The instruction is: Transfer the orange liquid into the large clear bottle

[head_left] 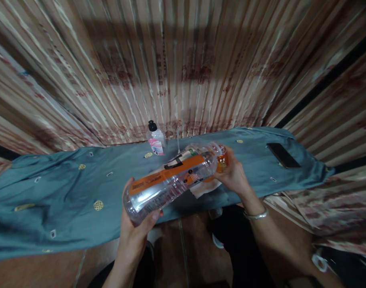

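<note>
A large clear plastic bottle (pixel 171 180) with an orange label is tilted in the air above the bench, its base toward the lower left. My left hand (pixel 137 224) is closed around the base end, thumb along the lower side. At the neck end, my right hand (pixel 232 172) is wrapped round a small orange see-through container (pixel 222 158); its exact kind is partly hidden by my fingers. The bottle's neck lies against or just beside that container. Beneath the bottle lies a pale crumpled sheet (pixel 205 189), mostly covered from view.
A teal cloth (pixel 71 192) covers the long bench. Behind the bottle stands a small clear squeeze bottle (pixel 156 140) with a black cap and pink label. A black phone (pixel 283 155) lies at the right. Pleated curtains (pixel 177 72) hang behind the bench and at the sides.
</note>
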The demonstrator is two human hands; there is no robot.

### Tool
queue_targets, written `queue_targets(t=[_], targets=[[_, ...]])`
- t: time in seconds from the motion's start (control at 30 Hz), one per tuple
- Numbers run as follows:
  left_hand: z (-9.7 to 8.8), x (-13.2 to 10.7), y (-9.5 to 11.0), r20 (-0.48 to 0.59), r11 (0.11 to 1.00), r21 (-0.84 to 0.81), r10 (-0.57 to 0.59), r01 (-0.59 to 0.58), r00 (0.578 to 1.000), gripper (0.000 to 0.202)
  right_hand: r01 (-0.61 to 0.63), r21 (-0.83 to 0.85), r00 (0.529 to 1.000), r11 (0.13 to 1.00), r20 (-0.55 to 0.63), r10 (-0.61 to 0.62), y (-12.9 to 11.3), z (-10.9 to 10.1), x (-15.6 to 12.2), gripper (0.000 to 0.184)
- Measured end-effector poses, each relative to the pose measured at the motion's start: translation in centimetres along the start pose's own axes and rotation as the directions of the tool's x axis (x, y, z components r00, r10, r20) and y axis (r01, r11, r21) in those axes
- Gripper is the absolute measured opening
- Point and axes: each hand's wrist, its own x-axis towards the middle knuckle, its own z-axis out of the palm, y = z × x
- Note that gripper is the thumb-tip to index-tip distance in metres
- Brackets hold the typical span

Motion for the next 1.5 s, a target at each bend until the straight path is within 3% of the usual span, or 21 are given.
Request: queue_targets(t=[0.57,0.77,1.5], targets=[[-0.1,0.3,0.4,0.026,1.000,-0.027,0.008,-0.007,1.000,0.094,0.039,0.002,0.999,0.999,-0.021,-0.039,-0.7,0.2,0.2,0.078],[-0.3,0.4,0.3,0.044,1.000,-0.031,-0.001,0.002,0.999,0.089,0.035,-0.017,0.999,0.999,-0.014,-0.036,-0.8,0.1,0.3,0.082],[-0.8,0.5,0.8,0.033,1.000,-0.007,0.016,-0.016,0.999,0.100,0.018,-0.055,1.000,0.998,0.011,-0.018,-1.1,-0.1,0.1,0.082]])
